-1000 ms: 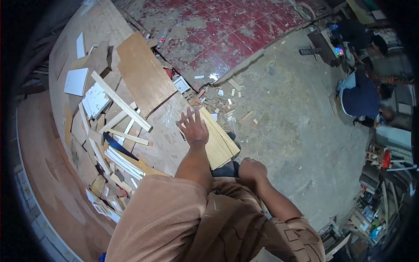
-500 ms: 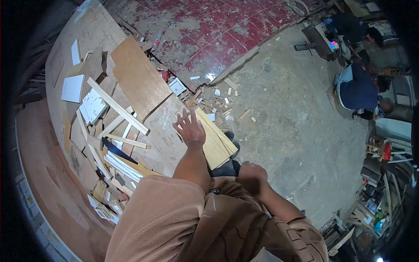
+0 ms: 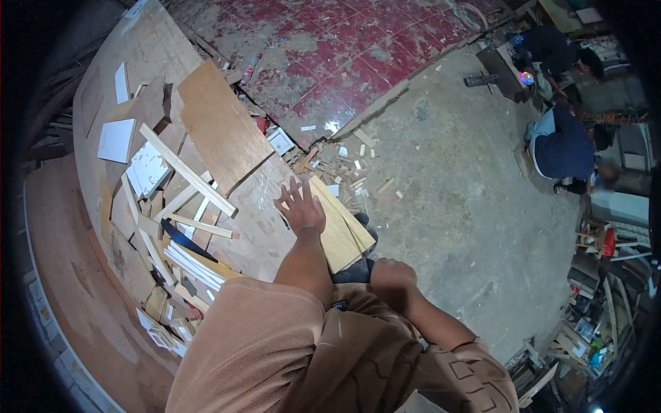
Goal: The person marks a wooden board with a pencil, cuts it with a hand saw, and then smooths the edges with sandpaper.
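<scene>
My left hand (image 3: 303, 210) lies with its fingers spread, palm down, across the near edge of the plywood work surface (image 3: 258, 237). Its thumb side meets thin pale wooden boards (image 3: 341, 227), which are stacked slightly fanned out. A dark tip of something shows beside the hand's left edge, too small to name. Near my body, right of the boards, my right hand (image 3: 394, 279) is closed in a fist. Its fingers curl out of sight, so what it holds, if anything, is hidden. Dark footwear (image 3: 365, 220) shows partly beneath the boards.
On the work surface lie wooden strips (image 3: 189, 168), white panels (image 3: 117, 140), a brown plywood sheet (image 3: 224, 131) and a blue-handled tool (image 3: 186, 241). Wood offcuts (image 3: 337, 165) litter the concrete floor. Two people (image 3: 564, 144) crouch at the right, near piled scrap (image 3: 592, 330).
My right fist has shifted slightly left, toward the boards. My left hand keeps its spread pose, and the view has moved only a little.
</scene>
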Demonstrator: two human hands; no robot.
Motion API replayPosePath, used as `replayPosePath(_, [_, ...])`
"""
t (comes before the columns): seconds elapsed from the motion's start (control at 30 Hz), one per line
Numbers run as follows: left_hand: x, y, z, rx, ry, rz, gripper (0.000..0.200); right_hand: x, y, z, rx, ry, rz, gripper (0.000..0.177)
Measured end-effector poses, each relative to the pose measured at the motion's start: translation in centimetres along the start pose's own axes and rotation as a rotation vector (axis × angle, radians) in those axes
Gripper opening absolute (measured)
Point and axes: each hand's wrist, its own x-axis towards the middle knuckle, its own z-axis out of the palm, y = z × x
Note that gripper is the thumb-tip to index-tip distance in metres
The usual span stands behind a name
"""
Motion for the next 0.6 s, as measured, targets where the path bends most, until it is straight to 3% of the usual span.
replayPosePath(0.07, [-0.1,0.2,0.1,-0.008,-0.004,-0.001,0.065,0.4,-0.4,-0.6,-0.028,-0.037,0.040,0.025])
replayPosePath(0.23, [-0.1,0.0,0.3,-0.019,-0.010,-0.004,0.065,10.5,0.2,6.7,0.012,-0.008,0.193,0.024])
replayPosePath(0.3, [0.0,0.1,0.4,-0.024,-0.014,-0.010,0.065,11.0,0.1,7.6,0.098,0.118,0.214,0.026])
replayPosePath(0.5, [0.1,-0.2,0.4,-0.032,-0.020,-0.011,0.064,0.5,0.9,1.4,0.061,-0.096,0.244,0.030])
replayPosePath(0.6, [-0.2,-0.1,0.3,-0.028,-0.034,-0.005,0.064,0.6,0.4,0.3,0.019,-0.121,0.250,0.029])
